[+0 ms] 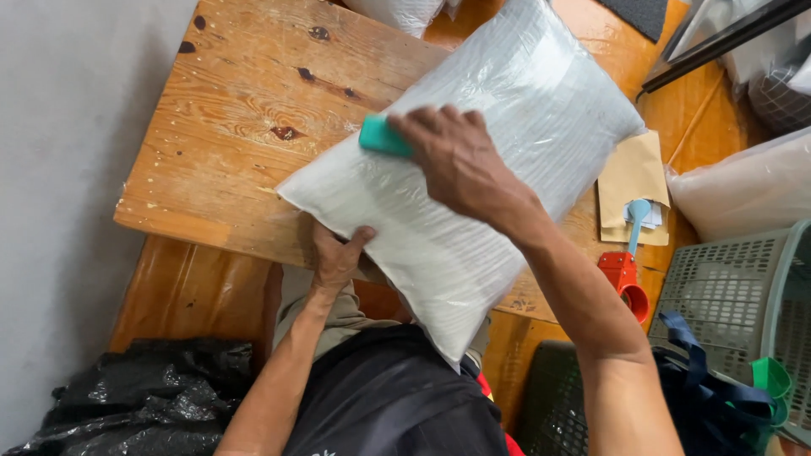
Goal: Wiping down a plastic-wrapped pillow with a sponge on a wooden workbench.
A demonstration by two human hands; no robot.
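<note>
A large clear plastic-wrapped white package [473, 169], pillow-shaped, lies tilted across the near edge of a low wooden table [245, 110], its lower corner overhanging my lap. My right hand [456, 160] rests on top of the package and is closed around a small teal object [382, 136] at its left side. My left hand [338, 257] grips the package's lower left edge from underneath, thumb on top.
A red tape dispenser with a blue handle [625, 270] and brown envelopes [632, 181] lie at the table's right. A grey-green plastic crate [743, 287] stands to the right, a black plastic bag [144, 397] at lower left. More wrapped packages [752, 186] sit around.
</note>
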